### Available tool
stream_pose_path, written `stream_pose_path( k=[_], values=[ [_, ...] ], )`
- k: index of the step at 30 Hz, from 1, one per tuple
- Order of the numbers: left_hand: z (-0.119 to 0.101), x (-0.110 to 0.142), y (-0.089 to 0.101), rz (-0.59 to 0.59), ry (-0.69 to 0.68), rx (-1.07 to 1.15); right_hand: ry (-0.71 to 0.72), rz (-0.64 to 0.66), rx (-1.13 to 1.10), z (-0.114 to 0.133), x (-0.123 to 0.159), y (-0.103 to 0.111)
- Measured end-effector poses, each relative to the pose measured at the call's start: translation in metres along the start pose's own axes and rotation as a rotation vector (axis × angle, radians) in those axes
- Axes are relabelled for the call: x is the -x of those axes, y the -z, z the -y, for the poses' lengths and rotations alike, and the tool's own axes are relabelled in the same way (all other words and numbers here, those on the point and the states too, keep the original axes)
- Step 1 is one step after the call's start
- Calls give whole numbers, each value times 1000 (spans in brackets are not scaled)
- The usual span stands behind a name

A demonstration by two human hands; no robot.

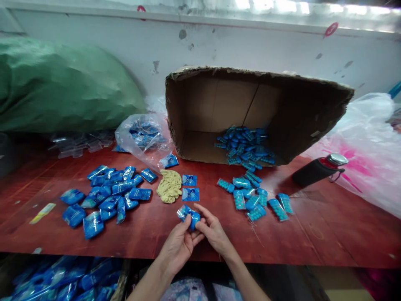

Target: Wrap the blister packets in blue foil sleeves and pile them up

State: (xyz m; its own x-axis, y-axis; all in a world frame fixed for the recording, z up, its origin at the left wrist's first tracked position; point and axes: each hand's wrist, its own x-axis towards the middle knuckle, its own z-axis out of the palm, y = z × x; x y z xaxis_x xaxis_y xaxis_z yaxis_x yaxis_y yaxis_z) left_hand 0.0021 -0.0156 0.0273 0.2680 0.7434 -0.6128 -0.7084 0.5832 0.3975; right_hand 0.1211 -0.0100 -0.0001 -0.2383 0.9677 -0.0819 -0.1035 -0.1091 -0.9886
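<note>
Both my hands meet over the near edge of a red table (pixel 313 234), pinching one small blue packet (pixel 189 216) between them. My left hand (pixel 180 244) grips it from below with thumb and fingers. My right hand (pixel 213 230) holds its right side, the index finger stretched over the top. Just beyond lie two flat blue sachets (pixel 190 188) and a heap of yellowish finger cots (pixel 169 186). A pile of filled blue bags (pixel 106 196) lies to the left. Loose blue blister strips (pixel 253 196) lie to the right.
A cardboard box (pixel 200 104) lies on its side at the back with several blue strips spilling out. A clear plastic bag (pixel 142 136) of blue items, a green sack (pixel 62 83), a black flask (pixel 319 169) and a white-pink plastic sheet (pixel 366 150) surround it. More blue bags (pixel 62 280) sit below the table.
</note>
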Motion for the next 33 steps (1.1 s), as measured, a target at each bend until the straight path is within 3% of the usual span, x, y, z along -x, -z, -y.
stream_pose_path(
  k=[3, 5, 7, 9, 12, 15, 19, 22, 26, 28, 30, 33],
  values=[
    [-37, 5, -1, -35, -143, 52, 63, 11, 48, 0, -2, -4],
    [-72, 10, -1, -48, -359, 131, 120, -29, 141, 1, -6, -2],
    [-102, 16, 0, -59, -522, 148, 183, -96, 320, 5, -15, 3],
    [-115, 19, 1, -108, -607, 78, 245, -149, 529, 10, -27, 7],
    [-100, 12, 5, -177, -553, -98, 289, -187, 816, 16, -53, 3],
    [-74, -5, 13, -208, -528, -226, 298, -128, 1072, 17, -83, -17],
    [-66, -27, 28, -410, -822, -471, 365, 34, 1274, 8, -113, -50],
    [-71, -39, 38, -360, -965, -754, 405, 86, 1288, 5, -118, -59],
    [-65, -53, 47, -279, -1005, -1038, 460, 152, 1295, 9, -103, -39],
    [-61, -57, 48, -268, -1004, -1100, 454, 92, 1314, 11, -93, -21],
    [-58, -56, 47, -258, -1002, -1094, 398, -81, 1351, 9, -84, -3],
    [-56, -46, 41, -275, -1010, -994, 382, -138, 1347, -1, -78, 14]
  ],
)
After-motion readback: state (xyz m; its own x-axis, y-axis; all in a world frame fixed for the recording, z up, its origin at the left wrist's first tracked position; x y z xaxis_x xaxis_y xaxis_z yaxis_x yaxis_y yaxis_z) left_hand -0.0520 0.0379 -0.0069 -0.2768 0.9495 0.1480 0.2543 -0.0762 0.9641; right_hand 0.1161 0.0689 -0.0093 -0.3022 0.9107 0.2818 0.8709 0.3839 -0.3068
